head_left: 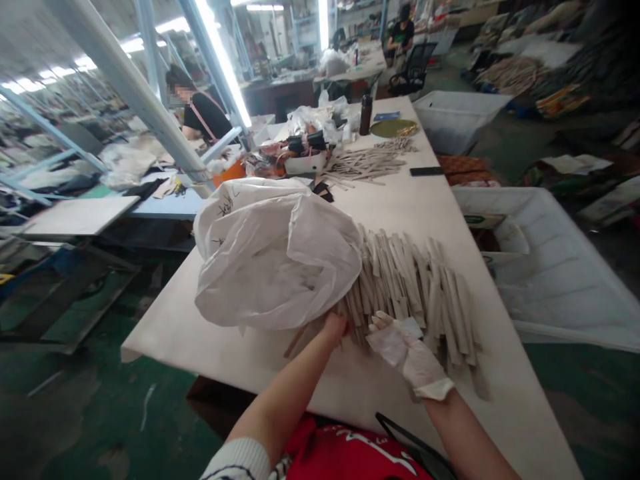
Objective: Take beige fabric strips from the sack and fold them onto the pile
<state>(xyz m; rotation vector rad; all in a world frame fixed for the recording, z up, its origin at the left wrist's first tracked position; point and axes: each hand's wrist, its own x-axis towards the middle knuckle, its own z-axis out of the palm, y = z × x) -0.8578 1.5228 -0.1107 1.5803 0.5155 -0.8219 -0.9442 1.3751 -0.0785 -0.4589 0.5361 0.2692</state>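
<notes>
A row of several pale, flat paper-wrapped sticks (415,293) lies fanned across the near part of the long white table (440,200). A large white printed sheet, bunched like a bag (270,260), covers the left end of the row. My bare left hand (334,328) reaches under the edge of that sheet at the sticks' near ends; its fingers are hidden. My right hand (400,343), in a white glove, rests on the near ends of the sticks with fingers curled against them.
Further up the table lie more loose sticks (367,163), a black phone (427,171), a dark bottle (365,115), a green plate (393,128) and a cluttered box (305,155). White tubs (555,267) stand on the right. A seated person (203,113) works at the left.
</notes>
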